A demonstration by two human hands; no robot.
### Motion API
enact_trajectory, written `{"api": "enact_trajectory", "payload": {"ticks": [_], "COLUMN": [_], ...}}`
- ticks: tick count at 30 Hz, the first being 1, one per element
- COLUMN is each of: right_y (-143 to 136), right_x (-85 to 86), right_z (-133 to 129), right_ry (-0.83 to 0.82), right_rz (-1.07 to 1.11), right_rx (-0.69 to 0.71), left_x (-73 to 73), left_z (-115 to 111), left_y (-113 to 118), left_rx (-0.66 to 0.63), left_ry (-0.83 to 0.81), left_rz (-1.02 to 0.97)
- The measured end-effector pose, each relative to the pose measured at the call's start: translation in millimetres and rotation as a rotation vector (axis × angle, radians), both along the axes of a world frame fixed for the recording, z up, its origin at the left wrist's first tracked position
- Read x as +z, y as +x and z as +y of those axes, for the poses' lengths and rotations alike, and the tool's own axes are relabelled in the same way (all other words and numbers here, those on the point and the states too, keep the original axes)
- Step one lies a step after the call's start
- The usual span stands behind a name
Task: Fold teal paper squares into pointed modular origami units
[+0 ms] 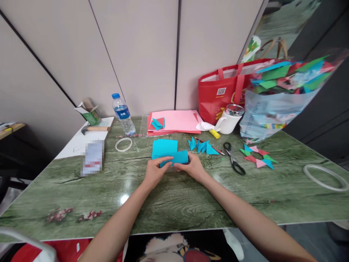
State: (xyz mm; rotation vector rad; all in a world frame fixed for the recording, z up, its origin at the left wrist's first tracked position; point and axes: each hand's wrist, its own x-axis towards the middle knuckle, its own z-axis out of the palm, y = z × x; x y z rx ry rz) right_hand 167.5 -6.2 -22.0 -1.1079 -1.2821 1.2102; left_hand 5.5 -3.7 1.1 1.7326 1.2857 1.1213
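While both hands meet near the middle of the green table [169, 207], they pinch a folded strip of blue paper [180, 157] between them: the left hand [157, 170], thumb and fingers drawn close, grips its left part, and the right hand [193, 167], likewise narrowed, grips its right end. Directly beyond lies a stack of blue sheets [165, 146], its near edge overlapped in view by the strip; whether the two touch cannot be told. Just right of the stack sit blue folded pieces [201, 146], followed by black-handled scissors [232, 158] and a multicoloured paper ring [261, 163]. A large white hoop [321, 185] lies at the far right. Along the back, from left to right: an opened green box [92, 117], a hammer [96, 128] on a white sheet [69, 143], a water bottle [123, 113], pink and red sheets [178, 120] bearing a small folded blue piece [156, 124], a yellow tube [215, 134], and a lidded white mug [228, 123]. Behind the mug stands a red tote bag [214, 92], partly hidden by a clear bag of coloured paper [272, 109].
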Motion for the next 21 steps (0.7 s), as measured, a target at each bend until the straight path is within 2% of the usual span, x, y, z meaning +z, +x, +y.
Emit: {"api": "enact_trajectory", "payload": {"ticks": [4, 8, 12, 16, 21], "right_y": [-2, -1, 6, 13, 13], "right_x": [4.9, 6.2, 5.8, 8.8, 9.4], "right_z": [0, 2, 6, 8, 9], "right_ry": [-0.006, -0.038, -0.116, -0.149, -0.14], "right_rz": [0.021, 0.116, 0.271, 0.371, 0.42], "right_rx": [0.016, 0.05, 0.197, 0.299, 0.323], "left_x": [-2.7, -7.1, -12.2, -15.2, -12.6], "left_z": [3, 5, 7, 11, 14], "left_y": [-1, 0, 0, -2, -6], "left_rx": [0.022, 0.022, -0.014, -0.005, 0.002], "left_ry": [-0.028, -0.111, -0.175, -0.148, -0.16], "left_rz": [-0.034, -0.226, -0.41, -0.393, -0.35]}}
